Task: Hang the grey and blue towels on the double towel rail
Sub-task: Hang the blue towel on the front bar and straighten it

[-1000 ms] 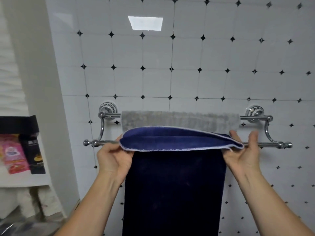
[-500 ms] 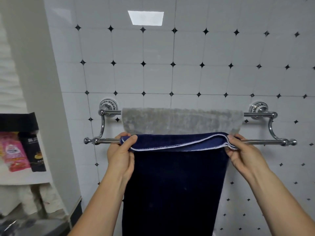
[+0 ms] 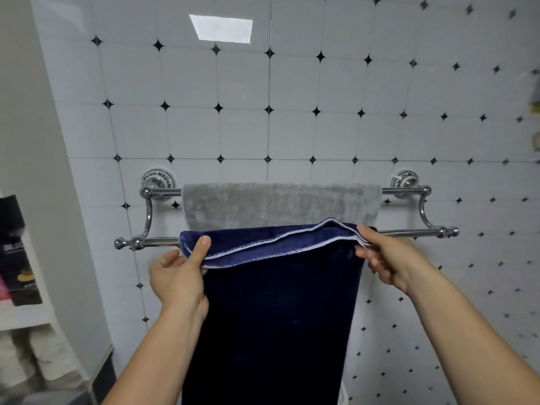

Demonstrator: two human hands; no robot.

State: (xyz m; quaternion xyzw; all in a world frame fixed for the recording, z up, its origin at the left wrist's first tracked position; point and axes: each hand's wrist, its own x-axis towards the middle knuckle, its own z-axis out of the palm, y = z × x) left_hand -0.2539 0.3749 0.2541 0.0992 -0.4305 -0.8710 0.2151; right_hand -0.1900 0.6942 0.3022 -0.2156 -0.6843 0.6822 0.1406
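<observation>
A chrome double towel rail (image 3: 409,232) is fixed to the tiled wall. The grey towel (image 3: 280,204) hangs over its back bar. The dark blue towel (image 3: 274,317) lies over the front bar and hangs down long in front. My left hand (image 3: 178,276) pinches the blue towel's top left corner, thumb on top. At the top right corner my right hand (image 3: 385,258) grips the white-stitched hem, which is bunched up a little there.
A white tiled wall with small black diamonds lies behind the rail. At the left a white shelf (image 3: 26,320) holds a black box (image 3: 17,252) and a pink packet. A wall corner stands just left of the rail.
The blue towel's top edge has come down from above the front bar onto it. Both hands lowered with it and keep hold of its corners.
</observation>
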